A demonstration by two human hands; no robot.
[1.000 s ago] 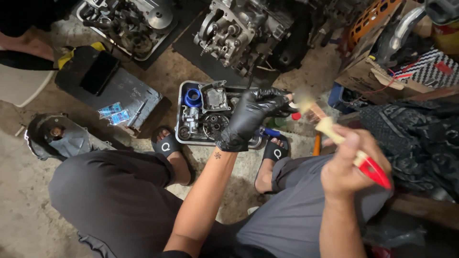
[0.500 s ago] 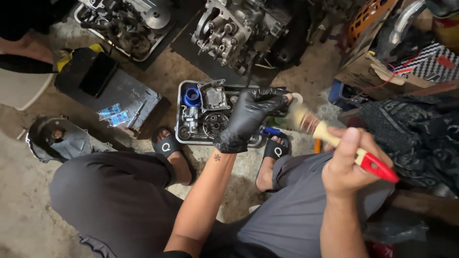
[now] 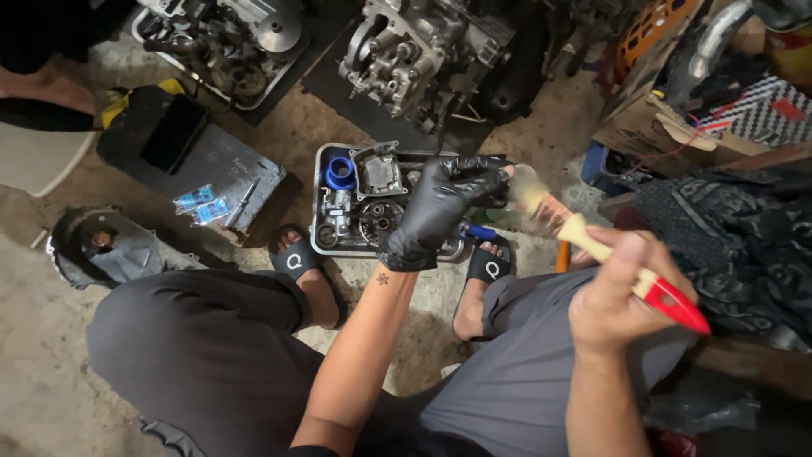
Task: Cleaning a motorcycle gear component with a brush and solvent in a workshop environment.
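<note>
Closer now, brush (image 3: 584, 237) (right hand (image 3: 622, 292)) meets gloved left hand (image 3: 440, 207).

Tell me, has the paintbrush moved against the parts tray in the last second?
Yes. The paintbrush bristles have swung left, closer to the gloved left hand above the metal tray.

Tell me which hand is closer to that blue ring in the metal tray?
Left. The gloved left hand hovers over the tray, just right of the blue ring. The bare right hand, holding the paintbrush, is farther right, past the tray's edge.
</note>
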